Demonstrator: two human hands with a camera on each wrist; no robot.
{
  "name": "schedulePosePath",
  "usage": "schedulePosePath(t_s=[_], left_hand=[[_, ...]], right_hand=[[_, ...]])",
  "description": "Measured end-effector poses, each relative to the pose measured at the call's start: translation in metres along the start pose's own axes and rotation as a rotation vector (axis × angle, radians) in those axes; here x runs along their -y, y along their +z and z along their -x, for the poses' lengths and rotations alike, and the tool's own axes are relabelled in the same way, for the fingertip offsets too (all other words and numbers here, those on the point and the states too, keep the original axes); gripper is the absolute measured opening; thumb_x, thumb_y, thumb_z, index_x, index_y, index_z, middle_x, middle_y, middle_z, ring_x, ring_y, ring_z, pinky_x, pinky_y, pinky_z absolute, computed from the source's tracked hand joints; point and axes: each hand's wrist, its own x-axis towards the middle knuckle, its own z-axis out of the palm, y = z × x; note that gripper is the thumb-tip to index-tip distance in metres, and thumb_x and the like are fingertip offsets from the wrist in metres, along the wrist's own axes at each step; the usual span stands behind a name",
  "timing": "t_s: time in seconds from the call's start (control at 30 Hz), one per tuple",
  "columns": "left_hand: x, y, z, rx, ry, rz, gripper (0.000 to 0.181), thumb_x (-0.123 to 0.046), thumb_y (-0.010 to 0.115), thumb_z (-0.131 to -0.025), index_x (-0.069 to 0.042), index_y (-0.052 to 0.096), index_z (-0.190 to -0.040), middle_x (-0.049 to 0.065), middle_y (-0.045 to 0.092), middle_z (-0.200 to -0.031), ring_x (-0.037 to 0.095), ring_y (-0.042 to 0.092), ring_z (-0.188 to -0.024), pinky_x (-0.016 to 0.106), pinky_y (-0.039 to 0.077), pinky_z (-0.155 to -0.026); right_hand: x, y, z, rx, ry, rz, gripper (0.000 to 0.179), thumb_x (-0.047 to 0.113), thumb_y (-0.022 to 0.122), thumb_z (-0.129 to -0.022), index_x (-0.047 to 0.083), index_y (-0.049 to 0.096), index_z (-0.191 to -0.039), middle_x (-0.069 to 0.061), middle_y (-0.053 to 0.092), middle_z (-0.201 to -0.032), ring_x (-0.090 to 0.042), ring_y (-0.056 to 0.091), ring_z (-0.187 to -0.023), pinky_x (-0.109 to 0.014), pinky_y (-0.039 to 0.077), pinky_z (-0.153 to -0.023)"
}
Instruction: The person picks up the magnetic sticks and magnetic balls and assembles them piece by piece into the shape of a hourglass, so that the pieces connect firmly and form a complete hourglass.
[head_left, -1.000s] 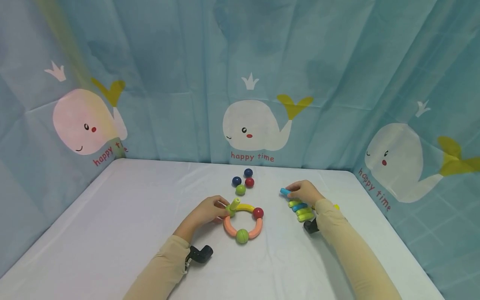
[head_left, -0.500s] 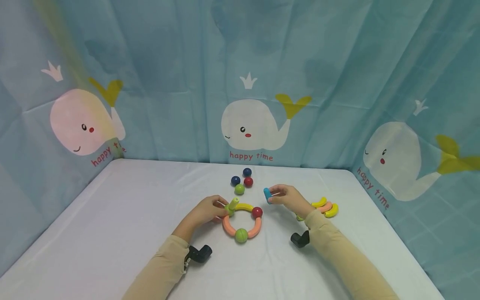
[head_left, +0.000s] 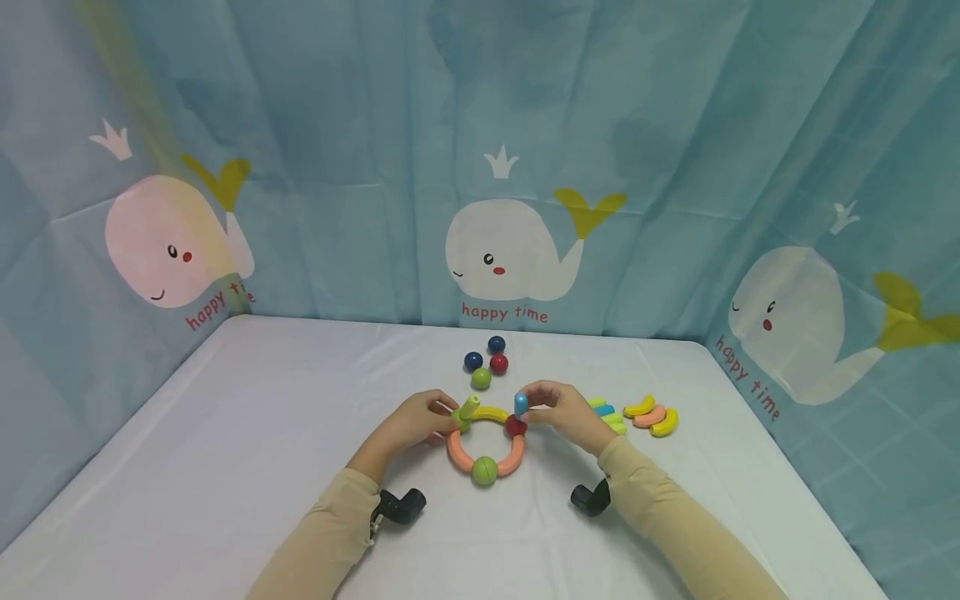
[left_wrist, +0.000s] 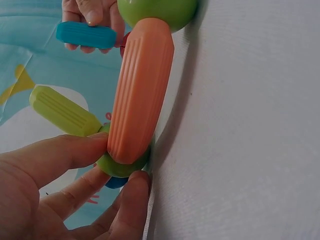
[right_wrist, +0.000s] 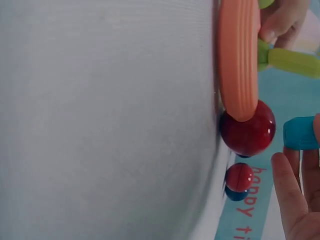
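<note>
A ring of curved orange and yellow sticks joined by balls lies on the table. My left hand (head_left: 420, 421) grips the ring's left green ball (left_wrist: 125, 167), out of which a light green stick (head_left: 469, 407) stands up. Beside it in the left wrist view runs a ribbed orange stick (left_wrist: 142, 90). My right hand (head_left: 566, 410) pinches a short blue stick (head_left: 521, 405), held upright over the ring's red ball (head_left: 515, 427). A small gap shows between the blue stick (right_wrist: 299, 133) and that red ball (right_wrist: 248, 129) in the right wrist view. Another green ball (head_left: 484, 471) sits at the ring's near side.
Behind the ring are loose balls: two dark blue ones, a red one (head_left: 498, 363) and a green one (head_left: 481, 378). To the right lie several straight green and blue sticks (head_left: 604, 411), partly hidden by my right hand, and curved yellow and orange pieces (head_left: 649, 415). A curtain (head_left: 345, 250) hangs behind.
My right hand has carried the blue stick left from the pile of straight sticks to above the ring's red ball, turning it upright. The left hand stays on the ring.
</note>
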Motion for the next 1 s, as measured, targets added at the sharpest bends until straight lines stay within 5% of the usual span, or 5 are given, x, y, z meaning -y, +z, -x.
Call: schedulePosePath(t_s=[0.23, 0.53, 0.8, 1.0], left_hand=[[0.0, 0.0, 0.0, 0.004, 0.005, 0.006, 0.033, -0.018, 0.073, -0.087, -0.01, 0.064, -0.118, 0.012, 0.066, -0.116, 0.016, 0.067, -0.088, 0.029, 0.058, -0.072], [-0.001, 0.0, 0.001, 0.005, 0.002, 0.001, 0.029, -0.018, 0.074, -0.085, -0.009, 0.065, -0.111, 0.009, 0.067, -0.112, 0.016, 0.067, -0.087, 0.028, 0.057, -0.07], [0.002, -0.003, 0.002, 0.031, 0.018, 0.002, 0.033, -0.021, 0.077, -0.082, -0.008, 0.066, -0.11, 0.007, 0.067, -0.103, 0.016, 0.066, -0.084, 0.029, 0.057, -0.071], [0.002, -0.005, 0.001, 0.058, 0.029, -0.005, 0.034, -0.022, 0.078, -0.082, -0.01, 0.067, -0.112, 0.008, 0.066, -0.107, 0.016, 0.066, -0.084, 0.028, 0.058, -0.071]], right_hand=[[-0.005, 0.001, 0.001, 0.001, -0.025, 0.061, 0.027, 0.011, 0.072, -0.088, 0.007, 0.069, -0.115, -0.007, 0.071, -0.112, -0.022, 0.063, -0.112, -0.043, 0.052, -0.101], [-0.003, 0.01, 0.0, -0.027, 0.184, 0.186, 0.034, 0.018, 0.081, -0.081, 0.007, 0.07, -0.112, -0.006, 0.068, -0.107, -0.017, 0.062, -0.091, -0.033, 0.056, -0.083], [0.001, 0.011, -0.013, -0.056, 0.169, 0.186, 0.026, 0.014, 0.077, -0.083, 0.007, 0.073, -0.108, -0.006, 0.071, -0.11, -0.017, 0.063, -0.094, -0.036, 0.057, -0.09], [-0.004, -0.021, -0.015, -0.134, 0.121, 0.2, 0.029, 0.016, 0.076, -0.086, 0.004, 0.073, -0.112, -0.01, 0.073, -0.111, -0.021, 0.066, -0.098, -0.039, 0.056, -0.092]])
